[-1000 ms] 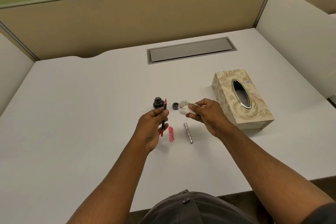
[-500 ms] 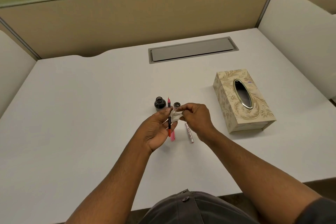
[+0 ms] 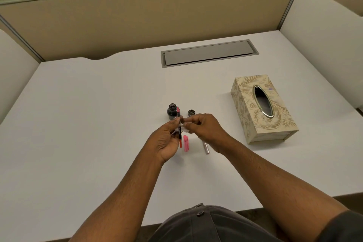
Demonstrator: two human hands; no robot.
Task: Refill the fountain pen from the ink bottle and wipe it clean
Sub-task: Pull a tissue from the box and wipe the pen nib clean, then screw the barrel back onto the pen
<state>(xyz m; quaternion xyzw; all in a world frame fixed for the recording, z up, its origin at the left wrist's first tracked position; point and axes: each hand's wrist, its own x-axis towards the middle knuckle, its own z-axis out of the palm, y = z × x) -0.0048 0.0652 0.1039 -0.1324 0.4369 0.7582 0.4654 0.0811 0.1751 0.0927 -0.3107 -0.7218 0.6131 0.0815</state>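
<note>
Left hand (image 3: 167, 139): is gripping the fountain pen (image 3: 179, 127) between thumb and curled fingers, holding it nearly upright just in front of the ink bottle (image 3: 172, 111); a second ago it was holding the pen at the same spot, with no tissue against it.
Right hand (image 3: 204, 127): is pinching the white tissue (image 3: 185, 125) in curled fingertips and pressing it against the pen's mid-section; a second ago it was holding the tissue well to the right of the ink bottle, apart from the pen.
Fountain pen: pink upper end is overlapping the ink bottle in the view, red lower end is pointing toward the person.
Tissue: is sitting between the two hands, touching the pen, mostly hidden by the fingers.
Ink bottle: is standing open on the white desk (image 3: 78, 124), just beyond the left fingertips; position unchanged.
Bottle cap (image 3: 191, 112): is lying just right of the ink bottle, beyond the right knuckles; unchanged.
Pink pen cap (image 3: 186, 143): is lying in front of the ink bottle, nearer the person, below the hands; unchanged.
Silver pen barrel (image 3: 205, 147): is lying right of the pink pen cap, partly covered by the right wrist.
Tissue box (image 3: 261, 108): is resting well to the right of the ink bottle; unchanged.
Grey cable hatch (image 3: 209, 53): is set in the desk, well behind the ink bottle.
</note>
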